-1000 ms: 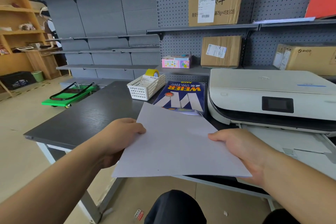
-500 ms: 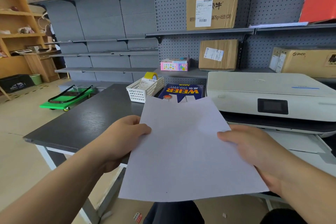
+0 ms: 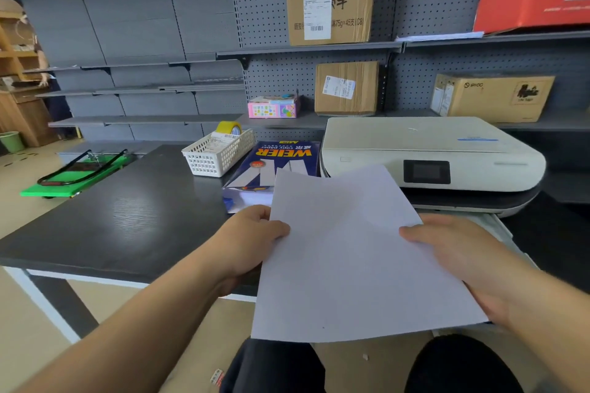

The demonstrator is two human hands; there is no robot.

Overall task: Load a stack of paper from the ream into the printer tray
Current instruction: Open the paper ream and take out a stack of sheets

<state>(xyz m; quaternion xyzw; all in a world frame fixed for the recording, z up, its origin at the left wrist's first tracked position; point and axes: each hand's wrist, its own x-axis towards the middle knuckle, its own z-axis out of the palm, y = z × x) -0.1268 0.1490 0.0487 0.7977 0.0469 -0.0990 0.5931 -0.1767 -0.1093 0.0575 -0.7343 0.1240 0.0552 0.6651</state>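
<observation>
I hold a thin stack of white paper (image 3: 348,252) in front of me, above the table's front edge. My left hand (image 3: 252,239) grips its left side and my right hand (image 3: 456,252) grips its right side. The paper's far edge reaches up to the white printer (image 3: 424,150), which sits at the right of the dark table (image 3: 111,220). The printer's pulled-out tray (image 3: 501,226) is mostly hidden behind the paper and my right hand. The opened blue ream (image 3: 271,166) lies left of the printer, with loose sheets at its near end.
A white plastic basket (image 3: 217,156) with a yellow tape roll stands left of the ream. Grey shelves with cardboard boxes (image 3: 332,0) rise behind the table. A green hand cart (image 3: 76,169) lies on the floor at the left. My knees are below the paper.
The paper has turned from lying crosswise and flat to pointing lengthwise toward the printer, and it has shifted to the right and closer to the printer's front. Both hands kept their hold.
</observation>
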